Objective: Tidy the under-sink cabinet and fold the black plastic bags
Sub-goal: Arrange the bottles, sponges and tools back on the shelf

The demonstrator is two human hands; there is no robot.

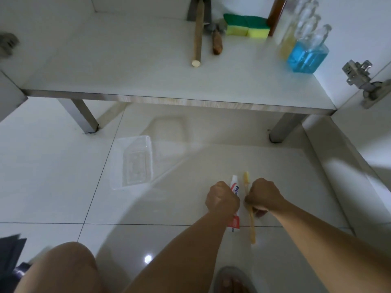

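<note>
Knee (61, 269) and sandalled foot (232, 280) lowest in frame: person crouches on floor (53, 176) before cabinet. L. hand (222, 199) curls round toothpaste tube (235, 188); r. hand (264, 195) pinches yellow toothbrush (252, 227). Both items lie parallel, touching tile, probably gathered as a pair for the clear tray (135, 161) nearby. Black bags (10, 250) sit at far left edge, untouched. Shelf (127, 60) holds bottles (306, 53), sponges (245, 26) and wooden handles (197, 37) towards back and right wall, w/ front left free.
</note>
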